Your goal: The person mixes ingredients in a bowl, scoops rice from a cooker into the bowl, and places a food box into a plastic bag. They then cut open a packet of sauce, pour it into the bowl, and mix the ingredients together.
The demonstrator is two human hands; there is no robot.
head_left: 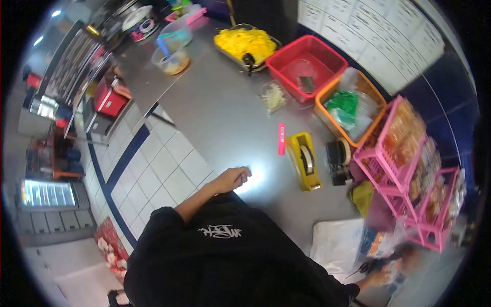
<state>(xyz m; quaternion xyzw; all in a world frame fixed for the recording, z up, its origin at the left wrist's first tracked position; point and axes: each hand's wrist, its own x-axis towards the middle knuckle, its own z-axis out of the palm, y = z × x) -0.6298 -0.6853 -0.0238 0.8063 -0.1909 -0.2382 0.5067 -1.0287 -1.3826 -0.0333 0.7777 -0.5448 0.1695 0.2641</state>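
Observation:
My left hand (232, 179) is at the near edge of the steel counter (220, 112), its fingers curled in with nothing visible in them. Closest to it on the counter are a slim pink object (282, 139) and a yellow tape dispenser (305, 161). At the lower right, my right hand (377, 279) is blurred, beside a dark item (376, 264) and clear plastic packaging. Its fingers are too smeared to show a grip. White plastic bags (335, 244) lie just to its left.
A black tape dispenser (338, 161) stands near pink baskets (386, 148) of packaged food. Farther back are an orange basket (326, 112), a red basin (286, 66), a small bag of white shreds (273, 97), a tray of yellow food (245, 45) and a plastic tub (174, 64).

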